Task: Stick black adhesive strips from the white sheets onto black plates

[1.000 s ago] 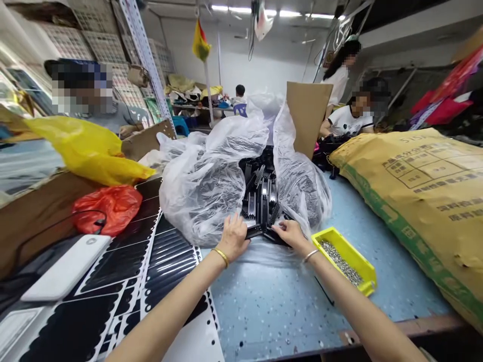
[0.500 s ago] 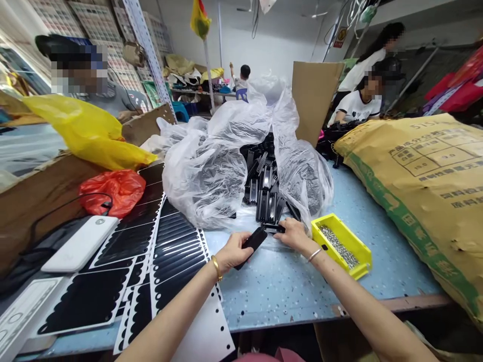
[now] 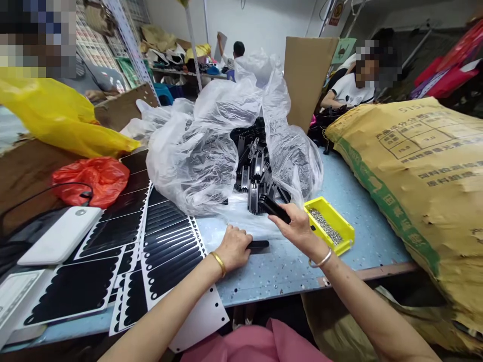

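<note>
Black strip (image 3: 260,245) clasped in curled left hand (image 3: 234,247), right hand (image 3: 298,230) gripping second black strip (image 3: 274,208)

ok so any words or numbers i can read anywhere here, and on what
yellow sack: a printed table of characters, too blurred to read
red sign on the far wall: too small to read
white power bank: only a round mark, unreadable

White back wall (image 3: 264,20), cluttered metal shelving (image 3: 130,48), speckled blue worktable (image 3: 271,274)
</note>
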### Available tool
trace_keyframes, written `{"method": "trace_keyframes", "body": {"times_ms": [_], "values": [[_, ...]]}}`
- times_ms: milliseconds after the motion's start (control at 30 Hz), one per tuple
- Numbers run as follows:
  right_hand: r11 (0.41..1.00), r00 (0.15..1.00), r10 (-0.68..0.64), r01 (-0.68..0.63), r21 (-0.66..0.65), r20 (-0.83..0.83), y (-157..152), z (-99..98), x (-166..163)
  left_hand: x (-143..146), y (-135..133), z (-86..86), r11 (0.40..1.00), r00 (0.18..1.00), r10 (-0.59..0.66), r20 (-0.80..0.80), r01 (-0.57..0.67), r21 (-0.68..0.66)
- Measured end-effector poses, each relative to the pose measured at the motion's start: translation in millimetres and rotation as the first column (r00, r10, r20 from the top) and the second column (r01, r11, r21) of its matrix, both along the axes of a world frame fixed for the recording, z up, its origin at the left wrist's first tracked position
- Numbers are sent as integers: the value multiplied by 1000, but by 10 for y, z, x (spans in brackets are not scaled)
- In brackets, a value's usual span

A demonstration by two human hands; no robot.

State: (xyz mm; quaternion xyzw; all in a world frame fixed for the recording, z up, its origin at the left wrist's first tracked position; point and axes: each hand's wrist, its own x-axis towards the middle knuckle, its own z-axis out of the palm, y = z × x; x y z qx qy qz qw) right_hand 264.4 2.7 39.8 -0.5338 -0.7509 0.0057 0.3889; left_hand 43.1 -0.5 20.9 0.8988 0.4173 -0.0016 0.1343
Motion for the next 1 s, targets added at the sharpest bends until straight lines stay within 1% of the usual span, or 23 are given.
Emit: {"method": "trace_keyframes", "body": {"times_ms": [67,100,167,233,267,333,400,467,567,667,800,900,1000], "values": [[995,998,52,-49,-89,26,-173,-21,11,-37,-3,-3,1000,1000,22,14,-22,-2],[987,997,57,-50,-151,47,-253,-65,31,-69,-9,-11,999,999,41,33,-40,-13],[964,997,9,11,-266,76,-395,-200,95,-147,-38,-45,997,993,68,95,-64,-49],[939,995,-55,78,-336,79,-516,-351,165,-220,-96,-106,995,984,77,159,-66,-72],[935,995,-65,88,-345,79,-572,-413,190,-247,-133,-144,996,981,77,179,-66,-66],[950,994,-36,65,-306,99,-679,-497,201,-270,-208,-224,996,977,87,192,-83,-30],[973,989,15,20,-231,148,-776,-528,155,-259,-261,-288,990,970,140,199,-143,5],[980,973,69,-25,-196,219,-853,-533,68,-231,-273,-317,975,953,214,215,-222,13],[967,932,155,-77,-242,326,-930,-530,-65,-214,-236,-296,961,927,271,260,-276,-17],[949,912,209,-102,-298,352,-983,-521,-107,-279,-202,-241,955,907,295,300,-292,-55],[950,932,211,-125,-285,295,-1037,-491,36,-469,-220,-198,939,897,332,292,-344,-9],[964,949,151,-79,-255,278,-1050,-460,252,-596,-232,-187,932,908,338,247,-360,49],[959,956,122,-45,-279,268,-1057,-424,457,-645,-209,-177,932,925,343,165,-358,66]]}}
